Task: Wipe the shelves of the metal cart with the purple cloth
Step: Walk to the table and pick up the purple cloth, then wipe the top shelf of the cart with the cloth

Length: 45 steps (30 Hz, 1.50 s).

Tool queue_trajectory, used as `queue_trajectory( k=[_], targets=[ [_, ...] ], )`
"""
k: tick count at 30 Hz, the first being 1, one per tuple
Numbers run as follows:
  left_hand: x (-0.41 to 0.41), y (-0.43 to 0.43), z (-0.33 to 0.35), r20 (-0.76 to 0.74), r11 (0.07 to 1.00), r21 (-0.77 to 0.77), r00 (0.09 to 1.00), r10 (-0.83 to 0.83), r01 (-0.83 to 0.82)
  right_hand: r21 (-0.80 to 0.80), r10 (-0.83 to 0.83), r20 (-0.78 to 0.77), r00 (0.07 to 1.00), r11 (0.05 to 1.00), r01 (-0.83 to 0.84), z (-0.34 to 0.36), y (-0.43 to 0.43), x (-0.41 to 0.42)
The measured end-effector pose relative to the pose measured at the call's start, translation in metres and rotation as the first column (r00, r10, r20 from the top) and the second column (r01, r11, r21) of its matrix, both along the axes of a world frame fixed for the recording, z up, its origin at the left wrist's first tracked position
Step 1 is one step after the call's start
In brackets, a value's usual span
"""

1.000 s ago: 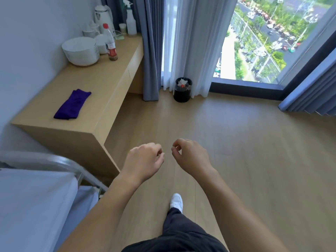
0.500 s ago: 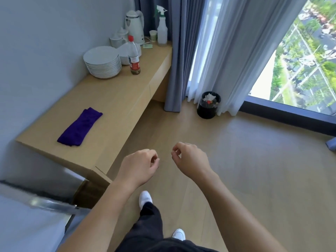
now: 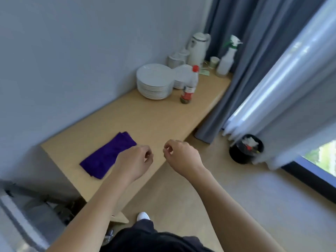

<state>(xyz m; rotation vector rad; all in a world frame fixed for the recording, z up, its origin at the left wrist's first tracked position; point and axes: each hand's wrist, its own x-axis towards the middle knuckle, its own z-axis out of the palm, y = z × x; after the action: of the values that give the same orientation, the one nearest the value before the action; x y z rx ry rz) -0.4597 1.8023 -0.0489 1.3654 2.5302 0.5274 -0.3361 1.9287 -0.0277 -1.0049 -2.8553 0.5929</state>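
Observation:
A folded purple cloth (image 3: 103, 157) lies flat on the near end of a long wooden counter (image 3: 154, 120). My left hand (image 3: 135, 160) hovers just right of the cloth, overlapping its near edge in view, fingers loosely curled and holding nothing. My right hand (image 3: 181, 155) hangs beside it over the counter's front edge, also loosely curled and empty. A blurred grey metal cart frame (image 3: 20, 208) shows at the bottom left, beside the counter's end; its shelves are mostly out of view.
At the counter's far end stand a stack of white plates (image 3: 154, 82), a red-capped bottle (image 3: 189, 86), a white kettle (image 3: 199, 48) and a spray bottle (image 3: 227, 59). A black bin (image 3: 245, 150) sits on the floor by the curtains (image 3: 254, 70).
The view has swung left and closer to the counter. Both hands, still loosely curled and empty, now hover at the counter's edge by the cloth instead of over the floor.

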Motion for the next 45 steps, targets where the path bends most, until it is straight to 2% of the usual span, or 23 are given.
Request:
queue_trajectory(
  k=[5, 8, 14, 18, 24, 26, 28, 30, 34, 37, 39, 45],
  targets=[
    [-0.05, -0.018, -0.004, -0.025, 0.979, -0.035, 0.98, 0.198, -0.199, -0.034, 0.244, -0.011, 0.97, 0.969, -0.244, -0.003, -0.001, -0.094],
    [-0.067, -0.037, -0.015, 0.014, 0.937, -0.068, 0.939, 0.344, -0.342, -0.023, 0.382, 0.011, 0.924, 0.924, -0.382, -0.011, -0.008, -0.138],
    [-0.069, -0.066, -0.037, 0.033, 0.824, -0.145, 0.83, 0.557, -0.548, -0.08, 0.615, 0.086, 0.784, 0.789, -0.61, -0.033, -0.023, -0.196],
    [-0.066, -0.059, -0.054, 0.068, 0.738, -0.143, 0.737, 0.672, -0.66, -0.11, 0.743, 0.149, 0.652, 0.668, -0.736, -0.055, -0.025, -0.22],
    [-0.049, -0.055, -0.067, 0.084, 0.577, -0.165, 0.572, 0.816, -0.8, -0.172, 0.84, 0.215, 0.498, 0.535, -0.827, -0.086, -0.022, -0.237],
    [-0.044, -0.055, -0.069, 0.064, 0.521, -0.162, 0.518, 0.853, -0.838, -0.202, 0.856, 0.284, 0.431, 0.493, -0.846, -0.098, -0.023, -0.233],
    [-0.038, -0.051, -0.069, 0.05, 0.48, -0.152, 0.478, 0.877, -0.864, -0.14, 0.86, 0.361, 0.361, 0.432, -0.891, -0.109, -0.022, -0.225],
    [-0.033, -0.046, -0.069, 0.039, 0.449, -0.146, 0.448, 0.893, -0.881, -0.063, 0.859, 0.374, 0.349, 0.399, -0.915, -0.119, -0.018, -0.217],
    [-0.019, -0.043, -0.066, 0.045, 0.391, -0.157, 0.389, 0.92, -0.907, 0.02, 0.899, 0.267, 0.347, 0.355, -0.935, -0.134, -0.012, -0.214],
    [-0.004, -0.048, -0.062, 0.029, 0.339, -0.163, 0.339, 0.94, -0.927, -0.113, 0.952, 0.127, 0.28, 0.294, -0.949, -0.139, -0.019, -0.213],
    [0.006, -0.058, -0.057, -0.001, 0.279, -0.163, 0.283, 0.959, -0.946, -0.236, 0.956, 0.031, 0.293, 0.291, -0.927, -0.135, -0.033, -0.209],
    [0.047, -0.1, -0.042, 0.013, 0.085, -0.143, 0.084, 0.996, -0.986, -0.257, 0.952, -0.166, 0.256, 0.209, -0.944, -0.113, -0.097, -0.192]
  ],
)
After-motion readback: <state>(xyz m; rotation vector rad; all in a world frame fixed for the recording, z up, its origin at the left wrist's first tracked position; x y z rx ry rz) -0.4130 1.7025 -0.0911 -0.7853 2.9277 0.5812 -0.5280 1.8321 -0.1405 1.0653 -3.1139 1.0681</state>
